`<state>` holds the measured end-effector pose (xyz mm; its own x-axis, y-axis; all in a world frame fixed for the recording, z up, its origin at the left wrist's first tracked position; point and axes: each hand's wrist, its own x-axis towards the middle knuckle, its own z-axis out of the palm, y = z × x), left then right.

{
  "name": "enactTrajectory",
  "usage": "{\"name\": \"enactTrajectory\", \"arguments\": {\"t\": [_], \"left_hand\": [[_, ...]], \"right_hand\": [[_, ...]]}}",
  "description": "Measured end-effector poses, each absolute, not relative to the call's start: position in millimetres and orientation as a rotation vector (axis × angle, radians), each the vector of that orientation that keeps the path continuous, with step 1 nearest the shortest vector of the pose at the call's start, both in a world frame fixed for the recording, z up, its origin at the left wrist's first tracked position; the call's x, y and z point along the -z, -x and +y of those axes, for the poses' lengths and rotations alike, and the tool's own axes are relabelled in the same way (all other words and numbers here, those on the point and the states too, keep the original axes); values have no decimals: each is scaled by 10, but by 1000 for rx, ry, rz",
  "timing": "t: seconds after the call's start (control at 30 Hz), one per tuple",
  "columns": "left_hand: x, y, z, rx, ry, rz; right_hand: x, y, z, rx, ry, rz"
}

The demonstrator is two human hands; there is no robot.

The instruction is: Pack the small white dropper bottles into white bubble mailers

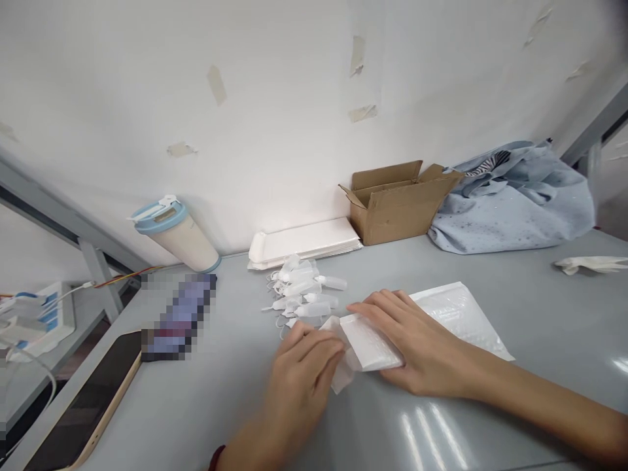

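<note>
A small white bubble mailer [371, 345] is in my right hand [409, 347], its fingers over the top and the thumb below. My left hand [309, 366] pinches a thin translucent strip [343, 379] at the mailer's left end; whether the strip is still attached I cannot tell. Partly under my right wrist lies another white bubble mailer [464, 320], flat on the grey table [235, 405]. Just beyond my left hand is a pile of small translucent squeeze bottles [304, 288] with thin caps and loops.
A stack of white padded envelopes [307, 242] lies against the wall. Right of it stand an open cardboard box [402, 212] and a light blue cloth bag [515, 209]. A tumbler [184, 235], phone [93, 399] and blurred-out blue packet [181, 317] are left. Crumpled white paper [589, 263] lies far right.
</note>
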<state>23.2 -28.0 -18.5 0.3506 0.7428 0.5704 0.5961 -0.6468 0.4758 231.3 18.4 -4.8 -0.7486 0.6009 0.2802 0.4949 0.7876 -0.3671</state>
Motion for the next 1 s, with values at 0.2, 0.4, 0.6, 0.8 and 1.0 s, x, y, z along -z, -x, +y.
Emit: {"name": "enactTrajectory", "arguments": {"t": [0.2,0.4,0.6,0.8,1.0], "left_hand": [[16,-109,-267,-1077,-2425,1254],[-100,84,-227,-823,-2405,1278],[60,-163,-353,-403,-2688,1027],[-6,-79,-359,-984,-2510,941],[-111,60,-324,-1506,-2022,1410]], "right_hand": [[-29,-2369,255,-328,855,-2568],[-39,-2524,446,-151,935,-2527],[10,-2570,504,-161,978,-2559],[13,-2560,491,-236,1008,-2557],[-12,-2563,460,-303,999,-2525]]}}
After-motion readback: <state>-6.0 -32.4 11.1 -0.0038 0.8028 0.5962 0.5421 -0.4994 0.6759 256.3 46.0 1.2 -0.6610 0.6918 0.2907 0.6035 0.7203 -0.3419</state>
